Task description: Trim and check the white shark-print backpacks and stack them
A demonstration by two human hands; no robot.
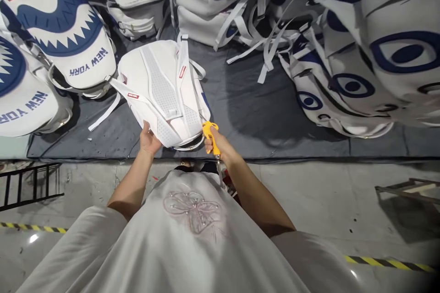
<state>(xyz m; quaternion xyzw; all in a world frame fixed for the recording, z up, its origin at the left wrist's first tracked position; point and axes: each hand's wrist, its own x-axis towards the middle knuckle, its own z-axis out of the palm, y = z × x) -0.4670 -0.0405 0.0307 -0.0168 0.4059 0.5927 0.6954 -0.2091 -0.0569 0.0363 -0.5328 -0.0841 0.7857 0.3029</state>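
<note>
A white backpack [161, 78] lies on the dark-covered table with its padded back panel and shoulder straps facing up. My left hand [149, 139] grips its near left edge, thumb on top; the other fingers are partly hidden. Wrapped in my right hand [220, 144] is a yellow air blow gun [212, 136], with a metal fitting and a hose running down from its handle. Its nozzle end is close to the near right side of the backpack; I cannot tell whether they touch.
White backpacks with blue shark teeth [65, 32] lie at the left. More white backpacks stand behind, and others with blue eye prints [354, 87] are stacked at the right. Loose straps [268, 57] hang over the dark table cover [254, 119]. A black metal rack [30, 185] stands below left.
</note>
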